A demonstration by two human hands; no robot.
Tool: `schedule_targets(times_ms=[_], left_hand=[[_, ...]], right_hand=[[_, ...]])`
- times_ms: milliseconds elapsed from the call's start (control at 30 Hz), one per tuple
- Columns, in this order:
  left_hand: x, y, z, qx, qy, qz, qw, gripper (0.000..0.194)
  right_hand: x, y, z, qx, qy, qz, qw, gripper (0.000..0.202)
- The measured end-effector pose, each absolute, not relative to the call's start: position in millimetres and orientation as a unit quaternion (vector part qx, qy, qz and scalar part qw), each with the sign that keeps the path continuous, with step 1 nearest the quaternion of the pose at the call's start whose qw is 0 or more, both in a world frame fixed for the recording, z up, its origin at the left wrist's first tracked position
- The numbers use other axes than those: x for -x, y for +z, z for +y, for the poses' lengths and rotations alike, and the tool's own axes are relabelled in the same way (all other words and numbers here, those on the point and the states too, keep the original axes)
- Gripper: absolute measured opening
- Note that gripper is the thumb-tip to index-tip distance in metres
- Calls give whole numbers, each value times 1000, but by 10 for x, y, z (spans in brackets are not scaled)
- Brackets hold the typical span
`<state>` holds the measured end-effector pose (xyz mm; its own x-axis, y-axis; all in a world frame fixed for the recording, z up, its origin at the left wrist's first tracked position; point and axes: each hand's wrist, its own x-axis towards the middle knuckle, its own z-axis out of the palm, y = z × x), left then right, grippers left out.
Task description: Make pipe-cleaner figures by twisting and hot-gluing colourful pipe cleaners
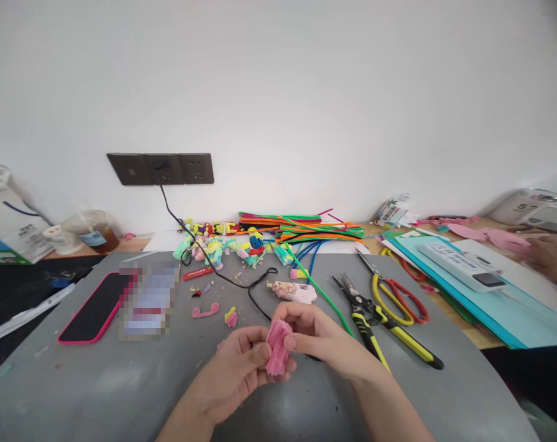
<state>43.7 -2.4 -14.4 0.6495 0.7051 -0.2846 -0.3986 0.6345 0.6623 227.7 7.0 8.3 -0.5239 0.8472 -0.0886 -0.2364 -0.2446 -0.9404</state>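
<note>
Between my two hands is a small pink bundle of fuzzy pipe cleaner [278, 347], held upright over the grey table mat. My left hand [241, 362] pinches its left side between thumb and fingers. From the right, my right hand [312, 334] grips it with thumb and fingertips near the top. Just beyond my hands lie a pink phone-receiver shape [205, 310], a small pink and yellow piece [231, 317] and a white patterned device [293, 291] with a black cable. A green pipe cleaner [322, 291] runs past my right hand.
Yellow-black pliers [368, 307] and red-yellow scissors [393, 293] lie to the right. Bundled pipe cleaners [322, 231] sit by the wall. Two phones, one red-cased [96, 310], lie left, near a drink cup [96, 232]. Another person's hand [549, 258] is at far right beside folders [448, 288].
</note>
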Motion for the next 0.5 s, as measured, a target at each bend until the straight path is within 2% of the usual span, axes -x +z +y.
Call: schedule_targets(times_ms=[200,367,500], left_hand=[[-416,-183,-14,-284,302,278,866,44],[-377,-175,-7,-338,259,267,865,60],[-391,-161,-12,-360,245,278,856,56]], right_hand=[[-2270,68,49,331,731,-479,356,36],[-2318,58,45,321,742,-498,313,36],[-2361,13,49,326,739,-511,292,36]])
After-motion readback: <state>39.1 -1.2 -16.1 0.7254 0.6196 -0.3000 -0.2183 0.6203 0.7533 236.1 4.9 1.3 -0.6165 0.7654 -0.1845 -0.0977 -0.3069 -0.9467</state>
